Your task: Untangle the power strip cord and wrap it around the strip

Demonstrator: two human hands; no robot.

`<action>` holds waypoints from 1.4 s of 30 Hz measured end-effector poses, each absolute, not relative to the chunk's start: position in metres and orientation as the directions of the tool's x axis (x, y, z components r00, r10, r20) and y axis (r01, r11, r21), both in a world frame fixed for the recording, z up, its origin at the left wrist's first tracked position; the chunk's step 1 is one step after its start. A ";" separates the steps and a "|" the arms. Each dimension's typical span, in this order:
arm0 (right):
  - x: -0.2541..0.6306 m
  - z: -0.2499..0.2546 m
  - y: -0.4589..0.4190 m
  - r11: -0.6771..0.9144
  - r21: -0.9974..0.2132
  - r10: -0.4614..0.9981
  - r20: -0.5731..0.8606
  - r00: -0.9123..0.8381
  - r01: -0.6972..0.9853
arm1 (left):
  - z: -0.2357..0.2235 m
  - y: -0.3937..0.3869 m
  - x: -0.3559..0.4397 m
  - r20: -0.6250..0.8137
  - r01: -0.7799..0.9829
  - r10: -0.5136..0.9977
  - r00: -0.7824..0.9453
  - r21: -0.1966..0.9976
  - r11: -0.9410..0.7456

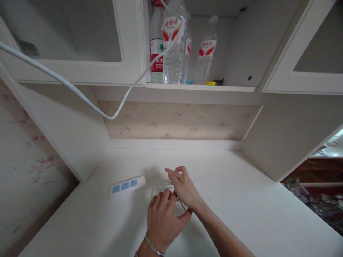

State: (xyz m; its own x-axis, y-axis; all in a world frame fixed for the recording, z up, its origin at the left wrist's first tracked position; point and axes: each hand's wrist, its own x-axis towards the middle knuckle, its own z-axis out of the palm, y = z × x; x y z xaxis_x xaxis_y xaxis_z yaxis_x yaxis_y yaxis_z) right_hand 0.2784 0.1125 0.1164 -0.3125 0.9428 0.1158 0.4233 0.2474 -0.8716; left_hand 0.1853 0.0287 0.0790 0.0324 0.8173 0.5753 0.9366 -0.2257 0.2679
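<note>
"Where does the coil of white cord (162, 185) sit?"

"Low over the tabletop (235, 210), right between the two hands. Its loops show past the fingers on the far left, and again under the right wrist."

"What is the grip doing?"

"The left hand (165, 217) is curled over the near side of the coil, fingers bent, thumb reaching beneath the right wrist — it looks clasped round the loops. The right hand (183, 187) crosses over from the right, with thumb and forefinger pointing left. Whether they pinch any cord, I can't tell."

"And the power strip (127, 185)?"

"That's the relation that matters: it lies flat to the left of both hands, apart from them, sockets up. Its long axis slants, the right end farther away and nearest the coil."

"Which hand is nearer to it?"

"The left, slightly, by its knuckles — though the right fingertips lie closer to level with that end."
</note>
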 end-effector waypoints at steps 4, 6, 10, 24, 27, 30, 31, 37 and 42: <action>0.279 0.121 0.115 0.179 -0.913 0.964 0.088 -0.250 0.367 | 0.083 0.030 0.185 0.577 0.928 0.816 0.041 0.280 -0.245; 0.281 0.122 0.116 0.155 -0.921 0.969 0.070 -0.239 0.357 | 0.084 0.031 0.182 0.579 0.934 0.815 0.040 0.268 -0.236; 0.284 0.120 0.112 0.175 -0.910 0.959 0.070 -0.275 0.377 | 0.083 0.031 0.174 0.607 0.957 0.792 0.061 0.189 -0.219; 0.318 0.123 0.112 0.209 -0.824 0.953 0.052 -0.298 0.527 | 0.065 0.055 0.113 0.608 0.875 0.758 -0.235 0.472 -0.109; 0.343 0.123 0.115 0.132 -0.912 0.946 -0.001 -0.323 0.389 | 0.052 0.063 0.092 0.320 0.594 0.834 -0.449 0.805 0.011; 0.363 0.119 0.118 0.111 -0.994 0.952 0.104 -0.289 0.006 | 0.041 0.069 0.088 -0.088 0.044 0.849 -0.521 0.991 0.130; 0.369 0.117 0.119 0.107 -0.980 0.958 0.146 -0.247 -0.165 | 0.038 0.070 0.090 -0.181 -0.126 0.840 -0.512 0.983 0.135; 0.403 0.111 0.123 0.135 -0.602 0.989 0.028 0.148 -0.787 | 0.029 0.069 0.099 -0.344 -0.521 0.801 -0.489 0.852 0.048; 0.428 0.073 0.120 0.074 -0.614 0.964 -0.160 0.215 -0.786 | 0.026 0.063 0.103 -0.378 -0.496 0.816 -0.437 0.858 0.132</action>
